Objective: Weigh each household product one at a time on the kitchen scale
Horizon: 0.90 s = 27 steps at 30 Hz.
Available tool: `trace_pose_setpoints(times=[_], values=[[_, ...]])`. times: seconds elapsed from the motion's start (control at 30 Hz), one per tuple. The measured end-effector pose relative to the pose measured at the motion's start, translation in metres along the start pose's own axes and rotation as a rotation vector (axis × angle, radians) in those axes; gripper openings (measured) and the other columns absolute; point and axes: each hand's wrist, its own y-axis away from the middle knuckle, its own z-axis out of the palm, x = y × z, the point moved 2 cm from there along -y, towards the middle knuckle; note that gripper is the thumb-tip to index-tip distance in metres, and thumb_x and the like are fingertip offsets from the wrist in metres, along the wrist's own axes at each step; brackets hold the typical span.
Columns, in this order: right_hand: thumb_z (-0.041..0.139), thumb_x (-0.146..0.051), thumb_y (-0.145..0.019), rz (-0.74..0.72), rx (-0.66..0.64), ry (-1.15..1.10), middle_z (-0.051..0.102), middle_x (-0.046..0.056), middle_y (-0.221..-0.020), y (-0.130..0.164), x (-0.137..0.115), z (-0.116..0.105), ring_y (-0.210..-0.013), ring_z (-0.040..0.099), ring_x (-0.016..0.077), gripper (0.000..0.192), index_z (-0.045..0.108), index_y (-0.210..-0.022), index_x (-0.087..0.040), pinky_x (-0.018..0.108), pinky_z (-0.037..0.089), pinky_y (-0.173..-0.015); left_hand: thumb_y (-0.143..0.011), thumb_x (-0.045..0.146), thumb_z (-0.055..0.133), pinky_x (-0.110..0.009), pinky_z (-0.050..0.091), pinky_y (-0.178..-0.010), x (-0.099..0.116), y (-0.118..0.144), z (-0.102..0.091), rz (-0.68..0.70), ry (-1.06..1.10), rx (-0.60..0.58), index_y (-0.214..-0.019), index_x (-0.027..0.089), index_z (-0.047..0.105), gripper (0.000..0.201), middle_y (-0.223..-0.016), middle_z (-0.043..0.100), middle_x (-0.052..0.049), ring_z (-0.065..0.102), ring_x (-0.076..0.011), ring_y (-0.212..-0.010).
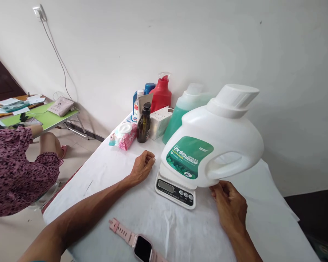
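A large white laundry liquid jug point(221, 131) with a green label stands on a white digital kitchen scale point(176, 193), overhanging it to the right. The scale's small display looks blank. My left hand point(142, 167) rests on the cloth just left of the scale, fingers curled in, with nothing visible in them. At the jug's lower right edge is my right hand point(229, 203), its fingers bent and closed, fingertips against or just under the base. What those fingertips hold, if anything, is hidden. A pink smartwatch point(143, 248) lies near the front of the table.
Behind are a wipes pack point(124, 136), a brown pump bottle point(144, 125), a white box point(160, 123), a red bottle point(161, 94) and a green-liquid jug point(177, 112). A white cloth point(104, 214) covers the table. A seated person point(22, 167) is at left, by a green table point(50, 120).
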Motion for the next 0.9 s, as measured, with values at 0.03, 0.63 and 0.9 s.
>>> trace_pose_setpoints(times=[0.03,0.63,0.9], values=[[0.064,-0.062,-0.075,0.007,-0.001,0.006,0.065,0.002,-0.065,0.0,-0.001,0.0,-0.072,0.065,0.0274,0.038,0.066,-0.079,-0.024,0.039,0.047,-0.072,-0.094,0.029,0.058,-0.028,0.047,-0.065,-0.001,0.0,0.0,0.002,-0.001,0.0,-0.098,0.021,0.06,0.009,-0.08,0.061,0.001,0.056,-0.013,-0.065],[0.063,-0.057,-0.075,-0.013,0.014,0.041,0.066,0.003,-0.066,0.0,-0.001,0.001,-0.072,0.065,0.0278,0.033,0.066,-0.079,-0.025,0.038,0.043,-0.069,-0.092,0.03,0.06,-0.027,0.047,-0.066,0.001,0.001,0.0,0.016,-0.027,-0.01,-0.095,0.022,0.061,0.009,-0.078,0.062,0.002,0.056,-0.0128,-0.065],[0.067,-0.059,-0.081,-0.048,0.01,-0.031,0.066,0.001,-0.068,0.001,0.006,0.003,-0.07,0.062,0.0224,0.036,0.065,-0.077,-0.023,0.034,0.046,-0.068,-0.091,0.033,0.06,-0.027,0.048,-0.065,0.001,0.001,-0.001,0.017,-0.022,-0.02,-0.096,0.022,0.061,0.012,-0.077,0.062,0.002,0.057,-0.0136,-0.066]])
